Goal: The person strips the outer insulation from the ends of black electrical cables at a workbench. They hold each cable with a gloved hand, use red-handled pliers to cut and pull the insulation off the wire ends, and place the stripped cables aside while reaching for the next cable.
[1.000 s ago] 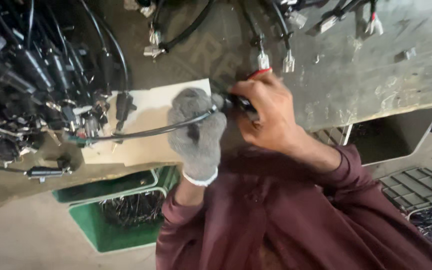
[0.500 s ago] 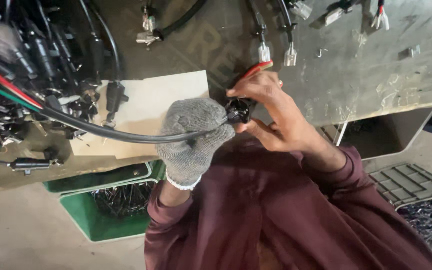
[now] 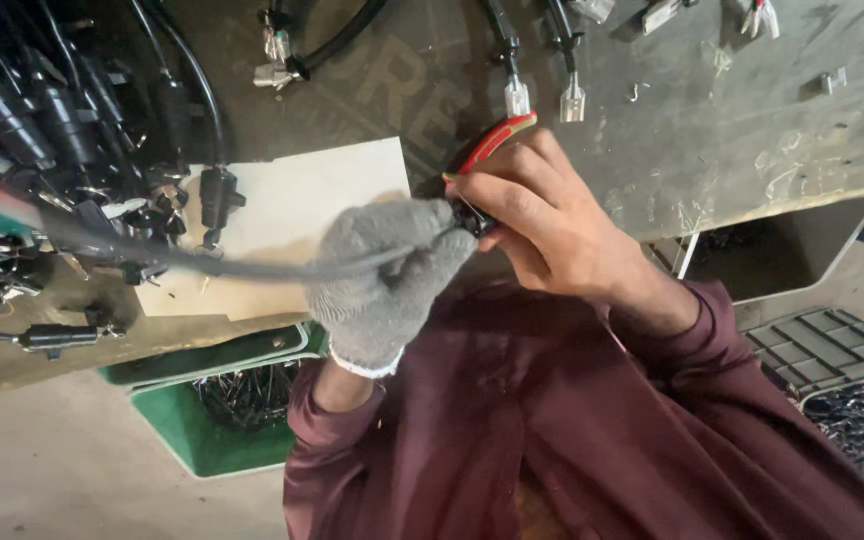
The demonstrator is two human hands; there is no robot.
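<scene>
Head view, right hand [image 3: 542, 225] hiding pliers [image 3: 492, 145]

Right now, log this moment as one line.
left hand: gloved, grips black cable | right hand: bare, holds red pliers at cable end | bench: loose connectors

- No screens, signs or stuck-on labels in view.
- Large stencilled letters [image 3: 407, 95] painted on the grey metal table [image 3: 752, 110], upper middle; dark and faded, partly covered by cables.
- Pale cream rectangular card [image 3: 302, 200] lying flat on the table, left of centre; blank, no print seen.
- Green open crate [image 3: 187, 440] under the table edge, lower left; rectangular, holds dark small parts.
</scene>
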